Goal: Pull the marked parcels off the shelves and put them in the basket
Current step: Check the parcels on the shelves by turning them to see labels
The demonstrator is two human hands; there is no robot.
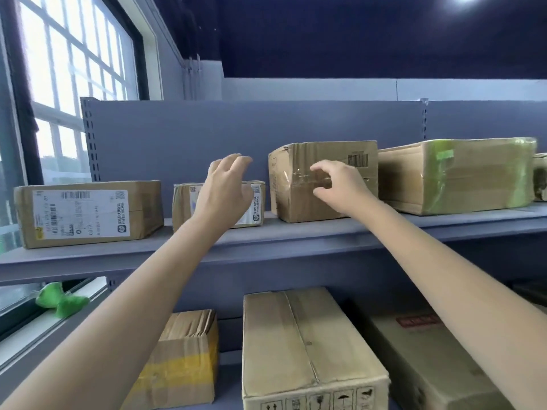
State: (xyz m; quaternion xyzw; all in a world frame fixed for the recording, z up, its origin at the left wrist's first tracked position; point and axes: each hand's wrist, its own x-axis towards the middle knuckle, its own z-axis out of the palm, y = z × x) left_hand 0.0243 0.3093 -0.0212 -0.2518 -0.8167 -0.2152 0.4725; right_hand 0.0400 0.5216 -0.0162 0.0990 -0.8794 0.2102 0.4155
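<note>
Nearest, on the lower shelf, three boxes lie side by side: a small box with yellow tape (pixel 180 365) at the left, a long plain box (pixel 307 347) in the middle with handling symbols on its near end, and a long box with a red label (pixel 426 359) at the right, partly hidden by the right forearm. A green object (pixel 60 300) lies on the window sill at the far left.

Both bare arms reach up and away to the upper shelf (pixel 266 244). The left hand (pixel 226 187) is spread wide and empty, held in front of a small labelled parcel (pixel 219 204), covering much of its label; whether it touches the parcel cannot be told. The right hand (pixel 337 186) is half curled, thumb and fingers apart, in front of the taped face of a taller brown box (pixel 322 180) just right of that parcel; it grips nothing.

Further left on the same shelf sits a flat box with a large white label (pixel 88 213). To the right lies a wide box wrapped in green tape (pixel 455 176), and beyond it, at the frame edge, a sliver of another package (pixel 541 177). Behind stands the grey back panel
</note>
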